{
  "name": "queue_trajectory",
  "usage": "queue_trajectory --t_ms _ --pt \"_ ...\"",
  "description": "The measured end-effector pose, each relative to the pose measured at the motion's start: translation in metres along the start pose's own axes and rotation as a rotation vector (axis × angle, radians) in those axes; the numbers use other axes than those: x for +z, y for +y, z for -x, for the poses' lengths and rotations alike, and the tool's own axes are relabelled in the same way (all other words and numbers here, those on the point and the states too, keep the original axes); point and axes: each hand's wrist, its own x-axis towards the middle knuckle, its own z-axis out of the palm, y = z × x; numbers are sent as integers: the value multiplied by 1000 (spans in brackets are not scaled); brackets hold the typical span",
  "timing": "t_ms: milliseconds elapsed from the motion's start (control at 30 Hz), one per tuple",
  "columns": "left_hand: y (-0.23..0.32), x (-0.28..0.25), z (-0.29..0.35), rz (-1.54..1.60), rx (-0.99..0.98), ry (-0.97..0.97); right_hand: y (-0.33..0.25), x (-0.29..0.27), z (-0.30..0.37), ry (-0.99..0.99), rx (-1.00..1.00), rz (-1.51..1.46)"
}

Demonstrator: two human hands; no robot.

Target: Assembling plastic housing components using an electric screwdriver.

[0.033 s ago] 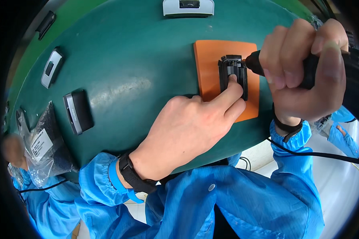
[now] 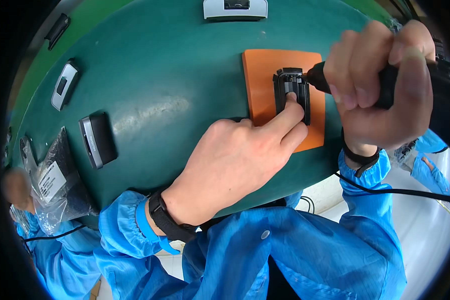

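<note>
An open black plastic housing (image 2: 307, 107) lies on an orange pad (image 2: 265, 70), with small parts inside it. My left hand (image 2: 240, 160) reaches over from the near left, its index fingertip pressing into the housing and the other fingers bent beside its near end. In my right hand (image 2: 385, 95) is a black electric screwdriver (image 2: 319, 79), held in closed fingers and slanting in from the right. Its tapered tip is at the upper right corner of the housing; whether it touches a screw is too small to tell.
On the green table (image 2: 185, 65) stand a grey-and-black device (image 2: 99, 140), a silver-framed part (image 2: 65, 85) and another silver-framed part (image 2: 236, 10). A clear bag (image 2: 60, 185) of dark parts lies at the left edge, near a co-worker's hand (image 2: 17, 190). A black cable (image 2: 400, 193) crosses at right.
My right hand and the screwdriver have shifted very slightly up and to the left. My left hand stays on the housing.
</note>
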Motion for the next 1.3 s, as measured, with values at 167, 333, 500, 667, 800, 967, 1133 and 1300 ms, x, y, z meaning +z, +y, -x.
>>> queue_trajectory --t_ms 167,333,500,667,800,967,1133,1300 --pt "1 -3 -2 -23 11 -25 0 5 0 112 -41 -29" --pt "1 -13 -7 34 14 -77 -61 -74 26 73 -64 -20" --pt "4 -15 -12 15 -2 -128 -68 -79 56 372 -72 102" --pt "7 -15 -15 -18 8 -124 -48 -78 67 373 -90 127" --pt "6 -13 -14 -17 15 -112 -41 -81 67 315 -98 101" --pt "6 -12 -14 -12 21 -105 -36 -77 69 335 -79 45" --pt "6 -12 -13 -19 22 -100 -31 -77 70 341 -83 69" --pt "5 -14 -14 -8 9 -123 -30 -71 69 380 -72 88"
